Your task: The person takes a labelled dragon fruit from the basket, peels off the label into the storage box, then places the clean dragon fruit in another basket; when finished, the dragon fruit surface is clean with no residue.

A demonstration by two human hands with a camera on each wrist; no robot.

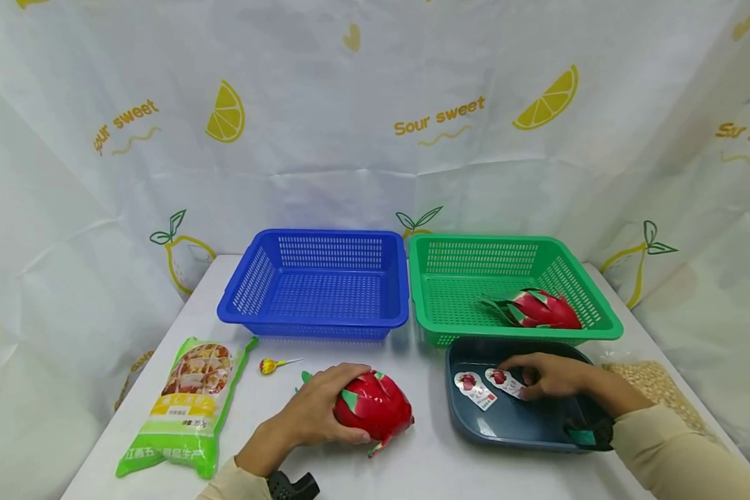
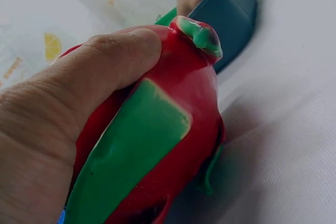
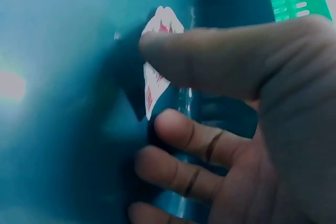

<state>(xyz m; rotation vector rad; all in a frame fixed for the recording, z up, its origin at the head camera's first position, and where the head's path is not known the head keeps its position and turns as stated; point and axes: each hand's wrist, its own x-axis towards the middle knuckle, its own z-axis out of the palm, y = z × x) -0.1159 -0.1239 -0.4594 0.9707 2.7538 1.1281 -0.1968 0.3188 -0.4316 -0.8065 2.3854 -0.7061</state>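
Note:
My left hand (image 1: 315, 410) grips a red dragon fruit (image 1: 380, 410) with green scales, low over the white table. In the left wrist view the thumb presses along the top of the dragon fruit (image 2: 184, 82), near its green-tipped end. My right hand (image 1: 556, 375) reaches into a dark blue tray (image 1: 512, 425). Its thumb and a finger pinch a white sticker (image 1: 503, 382) with a dragon fruit picture; the right wrist view shows this sticker (image 3: 156, 77) tilted up under the thumb. A second similar sticker (image 1: 475, 391) lies flat in the tray, just left of the held one.
Behind stand a blue basket (image 1: 312, 323) and a green basket (image 1: 450, 323) that holds another dragon fruit (image 1: 546, 310). At left lie a green food bag (image 1: 184, 410) and a lollipop (image 1: 269, 366). A clear bag of pale beans or grains (image 1: 656, 392) sits beyond the right forearm.

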